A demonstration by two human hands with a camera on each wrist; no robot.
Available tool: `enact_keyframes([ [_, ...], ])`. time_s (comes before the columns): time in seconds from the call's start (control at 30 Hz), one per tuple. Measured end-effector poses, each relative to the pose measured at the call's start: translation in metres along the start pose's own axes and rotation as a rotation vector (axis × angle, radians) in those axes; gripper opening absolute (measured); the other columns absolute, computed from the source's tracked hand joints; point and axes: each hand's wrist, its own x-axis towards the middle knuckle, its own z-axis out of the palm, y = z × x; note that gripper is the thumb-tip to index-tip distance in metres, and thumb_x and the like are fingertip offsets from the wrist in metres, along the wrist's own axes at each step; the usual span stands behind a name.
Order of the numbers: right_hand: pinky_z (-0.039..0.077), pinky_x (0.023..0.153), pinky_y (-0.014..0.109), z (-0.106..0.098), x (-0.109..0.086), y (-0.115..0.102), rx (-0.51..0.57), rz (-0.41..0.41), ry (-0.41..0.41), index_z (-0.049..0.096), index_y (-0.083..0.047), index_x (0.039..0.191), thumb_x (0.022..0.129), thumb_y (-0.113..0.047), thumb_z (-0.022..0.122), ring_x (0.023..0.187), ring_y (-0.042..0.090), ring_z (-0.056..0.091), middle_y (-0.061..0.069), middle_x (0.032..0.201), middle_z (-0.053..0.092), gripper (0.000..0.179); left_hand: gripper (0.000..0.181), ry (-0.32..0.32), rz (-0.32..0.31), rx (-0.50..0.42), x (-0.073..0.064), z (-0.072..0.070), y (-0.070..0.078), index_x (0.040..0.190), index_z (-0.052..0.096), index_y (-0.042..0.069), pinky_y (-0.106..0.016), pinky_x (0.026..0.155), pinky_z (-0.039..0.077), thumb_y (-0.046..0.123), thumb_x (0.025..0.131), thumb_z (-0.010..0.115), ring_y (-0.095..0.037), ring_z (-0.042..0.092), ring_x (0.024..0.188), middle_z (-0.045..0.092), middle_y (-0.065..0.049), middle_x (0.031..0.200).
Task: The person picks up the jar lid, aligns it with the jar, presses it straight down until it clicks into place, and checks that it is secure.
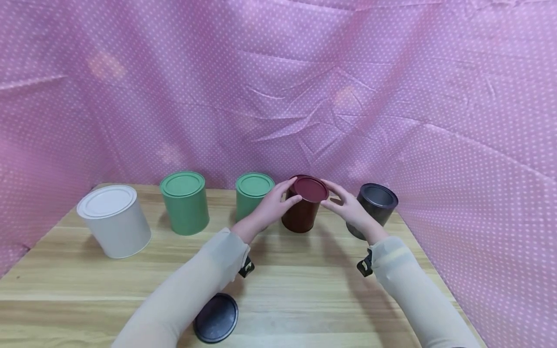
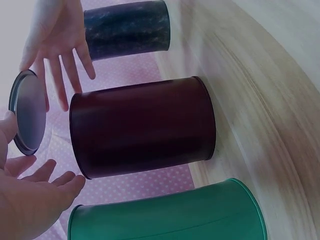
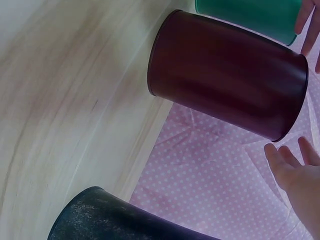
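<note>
A dark red can [image 1: 299, 216] stands upright at the back of the table. Its dark red lid [image 1: 310, 189] is between my two hands, and the left wrist view shows the lid [image 2: 32, 114] clear of the can's upper end. My left hand [image 1: 275, 202] holds the lid's left edge with thumb and fingers. On the opposite side my right hand [image 1: 349, 209] holds its edge, thumb nearest me. In the right wrist view the lid is out of frame; only the can [image 3: 227, 75] and some fingers of both hands show.
Left of the red can stand two green cans [image 1: 186, 212] and a white can [image 1: 119, 229], all with lids on. A black can [image 1: 379, 199] stands just right, partly behind my right hand. A loose black lid [image 1: 216, 318] lies near the front, beside my left sleeve. Pink dotted cloth [image 1: 278, 87] surrounds the table.
</note>
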Motion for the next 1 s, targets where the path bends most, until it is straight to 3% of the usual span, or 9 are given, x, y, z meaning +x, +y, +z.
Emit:
enact_keyframes([
  [0.23,0.036,0.112,0.051,-0.002,0.007,0.001,0.023,0.034,0.008,0.036,-0.013,0.15,0.095,-0.017,0.062,0.138,0.036,0.038,0.014,0.152,0.039,0.06,0.062,0.007,-0.007,-0.025,0.007,-0.001,0.004,0.152,0.032,0.014,-0.048,0.116,0.03,0.033,0.098,0.057,-0.032,0.036,0.141,0.034,-0.014,0.155],
  [0.47,0.04,0.108,0.05,-0.004,0.013,0.004,0.055,0.073,-0.002,0.035,-0.015,0.15,0.096,-0.02,0.061,0.13,0.04,0.048,0.016,0.152,0.039,0.061,0.06,0.054,0.022,-0.027,0.011,0.003,0.002,0.15,0.036,0.01,-0.047,0.116,0.031,0.035,0.099,0.055,-0.034,0.038,0.139,0.038,-0.018,0.152],
  [0.8,0.032,0.114,0.051,-0.005,0.018,0.011,0.1,0.081,0.013,0.036,-0.015,0.15,0.097,-0.02,0.06,0.143,0.032,0.032,0.013,0.154,0.036,0.059,0.058,0.077,-0.037,-0.062,0.018,0.012,-0.001,0.151,0.033,0.01,-0.044,0.118,0.028,0.029,0.1,0.053,-0.03,0.031,0.144,0.033,-0.015,0.155],
  [1.0,0.03,0.116,0.048,-0.004,0.02,0.014,0.12,0.081,0.025,0.035,-0.014,0.151,0.098,-0.018,0.058,0.143,0.032,0.033,0.013,0.155,0.034,0.058,0.058,0.082,-0.061,-0.073,0.019,0.016,-0.002,0.151,0.032,0.01,-0.044,0.118,0.028,0.03,0.101,0.052,-0.03,0.031,0.144,0.032,-0.015,0.155],
])
